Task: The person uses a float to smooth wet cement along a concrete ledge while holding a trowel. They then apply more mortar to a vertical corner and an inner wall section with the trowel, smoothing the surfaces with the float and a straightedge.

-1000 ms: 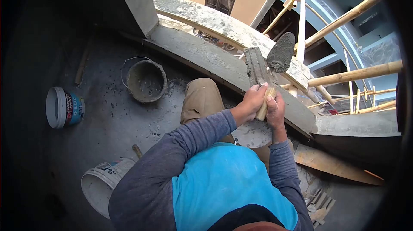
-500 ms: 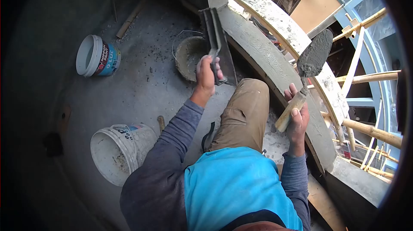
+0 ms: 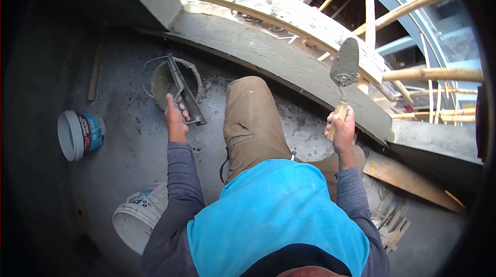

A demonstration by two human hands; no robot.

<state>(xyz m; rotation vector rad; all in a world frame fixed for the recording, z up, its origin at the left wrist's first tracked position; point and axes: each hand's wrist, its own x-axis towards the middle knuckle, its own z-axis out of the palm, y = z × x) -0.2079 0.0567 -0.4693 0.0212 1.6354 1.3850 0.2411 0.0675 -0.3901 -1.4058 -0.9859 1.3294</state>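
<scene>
My left hand (image 3: pixel 176 117) is closed round the handle of a plastering float (image 3: pixel 194 105), its long blade seen nearly edge-on. In this view the float overlaps a round bucket (image 3: pixel 196 76) with grey mortar on its inside. On the right, my right hand (image 3: pixel 342 128) grips the wooden handle of a pointed trowel (image 3: pixel 347 59). Wet grey mortar covers the trowel's blade, with a thicker lump near its neck. Behind the trowel runs a low ledge (image 3: pixel 248 46) coated in smooth grey plaster.
A paint bucket (image 3: pixel 92 132) lies at the left, and a larger white bucket (image 3: pixel 135 220) stands nearer my left arm. Beyond the ledge are bamboo poles (image 3: pixel 429 74). A wooden board (image 3: pixel 408 178) and scraps of wood (image 3: pixel 393 228) lie at the lower right.
The view has turned, so the ledge runs more level and the buckets sit further left. My left hand has swung left with the float, which now overlaps the mortar bucket more fully.
</scene>
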